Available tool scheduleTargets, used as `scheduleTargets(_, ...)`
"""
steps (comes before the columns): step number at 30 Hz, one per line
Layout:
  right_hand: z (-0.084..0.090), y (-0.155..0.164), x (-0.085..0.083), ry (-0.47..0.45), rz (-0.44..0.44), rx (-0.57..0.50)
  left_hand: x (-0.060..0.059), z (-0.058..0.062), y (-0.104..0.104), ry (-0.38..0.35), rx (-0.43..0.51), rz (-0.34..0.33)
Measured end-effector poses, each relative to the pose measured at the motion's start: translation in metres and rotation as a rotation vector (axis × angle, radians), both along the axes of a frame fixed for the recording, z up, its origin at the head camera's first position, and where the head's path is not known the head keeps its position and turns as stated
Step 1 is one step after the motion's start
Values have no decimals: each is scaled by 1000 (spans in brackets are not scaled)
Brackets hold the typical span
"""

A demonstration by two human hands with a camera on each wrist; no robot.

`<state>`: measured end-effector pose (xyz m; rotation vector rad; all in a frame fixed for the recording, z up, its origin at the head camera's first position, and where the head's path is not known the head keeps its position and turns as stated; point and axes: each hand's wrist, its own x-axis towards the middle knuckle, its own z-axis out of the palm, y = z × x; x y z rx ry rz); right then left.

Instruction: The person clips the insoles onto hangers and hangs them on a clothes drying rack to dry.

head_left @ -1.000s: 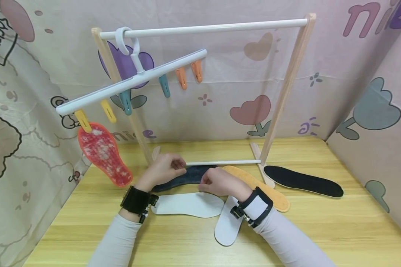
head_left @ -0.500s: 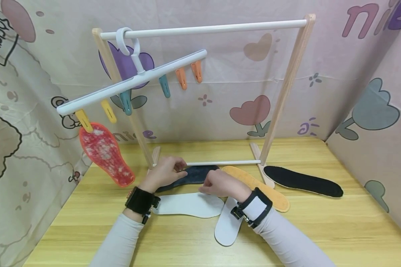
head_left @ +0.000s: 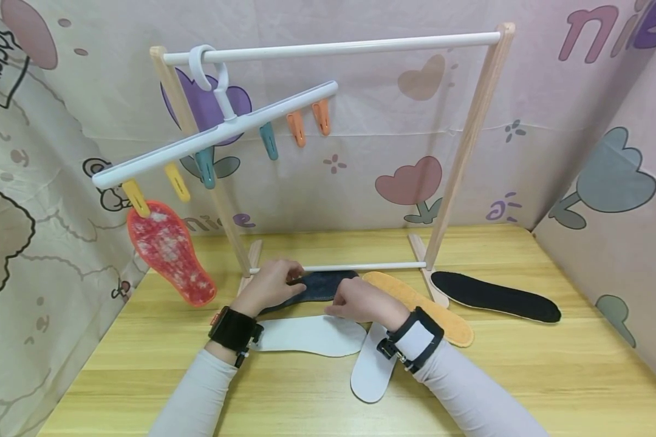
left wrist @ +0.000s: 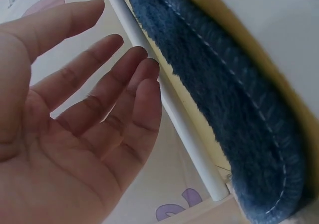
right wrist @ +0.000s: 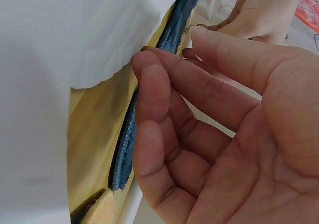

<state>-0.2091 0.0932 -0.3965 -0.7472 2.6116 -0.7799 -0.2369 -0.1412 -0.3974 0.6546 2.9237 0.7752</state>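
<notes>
Blue insole (head_left: 319,285) half hidden under hands; left hand (head_left: 270,284) open, right hand (head_left: 361,300) loosely curled, grip unclear.

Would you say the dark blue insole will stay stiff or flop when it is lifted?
Probably floppy: the dark blue insole is thin, fuzzy fabric with stitched edges. Likely light, like the red insole hanging from one clip. Its fuzzy surface should resist slipping.

Printed backdrop cloth (head_left: 361,121): "HAPPY" in a tilted box at 10 o'clock; "nie" in purple letters at 1 o'clock; "nie" again, partly hidden, low behind the drying rack (head_left: 333,45) at 9 o'clock.
</notes>
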Motion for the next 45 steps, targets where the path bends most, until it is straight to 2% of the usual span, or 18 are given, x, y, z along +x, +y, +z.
scheduleTargets(26,-2,0,0,26,-10,-26,-1,-8,0,-24,-56,18)
scheduleTargets(45,-5,-1,-3,42,-8,-44,-4,-11,-1,-56,-48,2)
